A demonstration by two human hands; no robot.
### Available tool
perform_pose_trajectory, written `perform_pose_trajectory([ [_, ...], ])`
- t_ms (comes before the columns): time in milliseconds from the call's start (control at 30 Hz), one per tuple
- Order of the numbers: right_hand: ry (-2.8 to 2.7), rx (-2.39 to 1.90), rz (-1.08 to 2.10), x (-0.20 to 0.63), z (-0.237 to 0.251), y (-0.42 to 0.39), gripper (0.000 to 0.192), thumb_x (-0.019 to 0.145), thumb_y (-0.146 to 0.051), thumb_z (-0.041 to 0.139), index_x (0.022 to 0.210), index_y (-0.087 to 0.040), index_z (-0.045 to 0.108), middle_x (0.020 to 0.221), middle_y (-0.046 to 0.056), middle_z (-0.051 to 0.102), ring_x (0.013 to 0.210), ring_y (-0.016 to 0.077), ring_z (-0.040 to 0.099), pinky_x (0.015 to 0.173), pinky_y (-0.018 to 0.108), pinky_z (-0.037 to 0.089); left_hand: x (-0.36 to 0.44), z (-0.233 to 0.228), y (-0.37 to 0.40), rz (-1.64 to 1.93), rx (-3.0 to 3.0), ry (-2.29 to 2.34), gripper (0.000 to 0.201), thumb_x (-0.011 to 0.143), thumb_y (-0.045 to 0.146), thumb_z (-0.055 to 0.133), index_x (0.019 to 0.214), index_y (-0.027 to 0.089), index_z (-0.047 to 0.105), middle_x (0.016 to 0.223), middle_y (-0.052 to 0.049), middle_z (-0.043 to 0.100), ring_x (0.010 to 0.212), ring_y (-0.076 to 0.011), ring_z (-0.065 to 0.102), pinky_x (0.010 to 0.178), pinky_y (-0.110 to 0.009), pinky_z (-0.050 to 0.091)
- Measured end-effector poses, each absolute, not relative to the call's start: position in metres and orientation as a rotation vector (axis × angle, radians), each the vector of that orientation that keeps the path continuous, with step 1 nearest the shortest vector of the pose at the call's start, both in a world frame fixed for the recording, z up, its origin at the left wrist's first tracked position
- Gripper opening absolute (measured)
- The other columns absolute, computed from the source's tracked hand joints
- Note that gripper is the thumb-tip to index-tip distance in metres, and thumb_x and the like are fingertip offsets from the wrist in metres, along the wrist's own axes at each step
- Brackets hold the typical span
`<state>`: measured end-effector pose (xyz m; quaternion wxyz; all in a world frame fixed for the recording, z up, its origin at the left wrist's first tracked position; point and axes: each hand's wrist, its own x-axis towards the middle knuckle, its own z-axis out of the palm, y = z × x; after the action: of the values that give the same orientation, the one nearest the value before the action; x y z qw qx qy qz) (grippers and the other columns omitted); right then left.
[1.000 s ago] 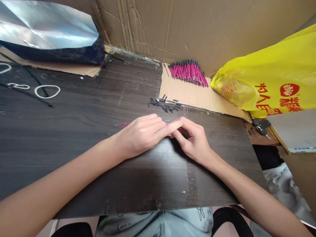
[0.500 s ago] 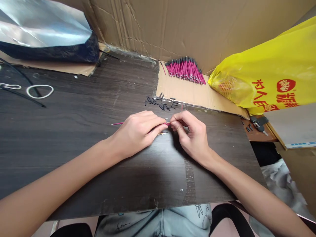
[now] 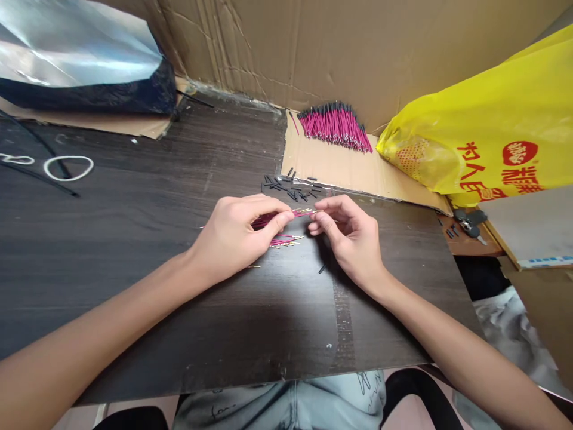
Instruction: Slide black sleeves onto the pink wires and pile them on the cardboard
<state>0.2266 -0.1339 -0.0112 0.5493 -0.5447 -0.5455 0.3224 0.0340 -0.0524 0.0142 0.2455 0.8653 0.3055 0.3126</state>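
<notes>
My left hand is closed around several thin pink wires, their bare gold-coloured ends sticking out past the thumb and forefinger. At those ends, the thumb and forefinger of my right hand pinch the tip of one pink wire; its other fingers are curled. More pink wires lie on the table just under my left hand. A short black tube rests below my right hand. Beyond both hands is a scatter of short black tubes, partly against the cardboard edge.
A pile of pink wires with black ends lies on a cardboard sheet. To the right stands a yellow bag, with keys below it. A silver-and-dark bag and a white loop are on the left.
My left hand has shifted slightly left, and my right hand has opened a little. More wire ends now show between the hands. A black tube shows more plainly below my right hand.
</notes>
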Motion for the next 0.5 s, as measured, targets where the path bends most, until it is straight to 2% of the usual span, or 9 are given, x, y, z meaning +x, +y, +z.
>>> perform_pose_trajectory([
  [233,-1.403,-1.307,0.651,0.2227,-0.008,-0.1381,0.01,0.096,-0.024,0.067,0.105,-0.02,0.07,0.096,0.001,0.078,0.087,0.0144,0.076,0.086,0.029,0.063,0.0345,0.0096,-0.0527,0.853,2.414,0.708,0.018,0.097,0.021,0.063,0.094,0.012,0.078,0.085,-0.002,0.074,0.078,-0.0122,0.065,0.077,-0.023,0.048],
  [400,-1.511,-1.301,0.564,0.2223,-0.0057,-0.1406,0.012,0.098,-0.023,0.065,0.108,-0.021,0.071,0.099,0.0,0.078,0.085,0.0131,0.075,0.084,0.027,0.062,0.0338,0.0079,-0.0498,0.834,2.425,0.648,0.017,0.098,0.021,0.063,0.095,0.013,0.077,0.086,-0.002,0.074,0.082,-0.0124,0.064,0.08,-0.023,0.048],
  [500,-1.48,-1.269,0.657,0.2224,-0.0053,-0.1407,0.014,0.099,-0.025,0.063,0.109,-0.021,0.071,0.098,0.001,0.077,0.085,0.0135,0.075,0.084,0.028,0.062,0.0335,0.0068,-0.0487,0.821,2.425,0.602,0.017,0.099,0.019,0.061,0.094,0.012,0.075,0.086,-0.002,0.073,0.083,-0.0125,0.063,0.081,-0.023,0.047],
])
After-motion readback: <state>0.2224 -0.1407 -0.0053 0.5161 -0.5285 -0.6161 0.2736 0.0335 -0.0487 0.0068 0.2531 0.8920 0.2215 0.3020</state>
